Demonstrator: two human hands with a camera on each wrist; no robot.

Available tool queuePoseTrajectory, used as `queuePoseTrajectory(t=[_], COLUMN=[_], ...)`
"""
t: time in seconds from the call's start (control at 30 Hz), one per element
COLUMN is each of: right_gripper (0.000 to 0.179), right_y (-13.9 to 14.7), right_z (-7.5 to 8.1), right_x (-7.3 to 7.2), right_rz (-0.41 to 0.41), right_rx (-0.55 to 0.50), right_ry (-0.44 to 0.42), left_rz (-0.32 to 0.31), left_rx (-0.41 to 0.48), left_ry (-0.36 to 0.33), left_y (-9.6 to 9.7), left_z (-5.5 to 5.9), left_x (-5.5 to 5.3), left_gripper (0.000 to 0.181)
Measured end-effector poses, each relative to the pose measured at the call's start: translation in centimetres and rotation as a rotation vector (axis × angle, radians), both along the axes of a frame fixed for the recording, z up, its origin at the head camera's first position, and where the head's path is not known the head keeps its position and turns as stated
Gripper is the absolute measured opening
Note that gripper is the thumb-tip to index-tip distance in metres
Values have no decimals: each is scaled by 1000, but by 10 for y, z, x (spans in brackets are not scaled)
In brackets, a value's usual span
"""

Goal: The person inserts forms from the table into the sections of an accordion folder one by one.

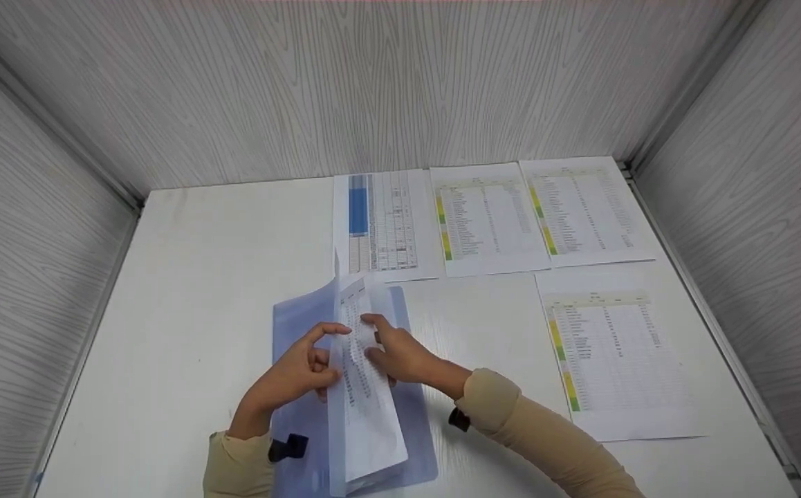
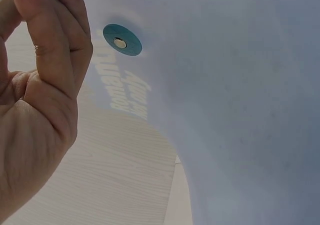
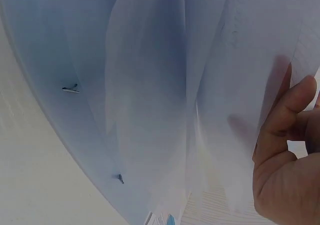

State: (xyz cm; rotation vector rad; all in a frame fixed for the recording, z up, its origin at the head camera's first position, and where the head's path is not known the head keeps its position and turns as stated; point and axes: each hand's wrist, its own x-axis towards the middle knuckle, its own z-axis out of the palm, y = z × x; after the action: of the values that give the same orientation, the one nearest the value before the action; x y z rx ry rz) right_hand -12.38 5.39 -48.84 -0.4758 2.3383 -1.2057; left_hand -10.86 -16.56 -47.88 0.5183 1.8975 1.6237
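Note:
A translucent blue plastic folder (image 1: 300, 429) lies opened on the table, its clear flap (image 1: 336, 429) standing nearly upright. Leaning against this flap is a printed paper sheet (image 1: 373, 443), tilted and slightly bent. My left hand (image 1: 297, 370) pinches the flap's edge from the left, its index finger reaching onto the sheet. From the right, my right hand (image 1: 400, 353) grips the sheet, thumb on the printed face and other fingers behind. A teal round snap button (image 2: 122, 40) shows on the plastic in the left wrist view. Small metal prongs (image 3: 70, 89) show on the folder in the right wrist view.
Three printed sheets lie along the table's back, including one with a blue block (image 1: 390, 228), a middle one (image 1: 490, 221) and a right one (image 1: 587, 211). Another printed sheet (image 1: 622, 360) lies at the right. Wood-grain panels (image 1: 387, 83) enclose the table (image 1: 165, 332).

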Motion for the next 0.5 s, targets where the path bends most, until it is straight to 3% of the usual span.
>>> queuePoseTrajectory(t=[0.17, 0.5], right_gripper=[58, 74], right_y=[-3, 6], right_z=[-3, 0], right_x=[0, 1], right_rz=[9, 27], right_rx=[12, -36], right_ry=[-6, -155], left_rz=[4, 29], left_rx=[16, 18], left_ry=[1, -10], left_y=[-1, -1], left_z=[-4, -5], left_x=[1, 3], left_gripper=[61, 62])
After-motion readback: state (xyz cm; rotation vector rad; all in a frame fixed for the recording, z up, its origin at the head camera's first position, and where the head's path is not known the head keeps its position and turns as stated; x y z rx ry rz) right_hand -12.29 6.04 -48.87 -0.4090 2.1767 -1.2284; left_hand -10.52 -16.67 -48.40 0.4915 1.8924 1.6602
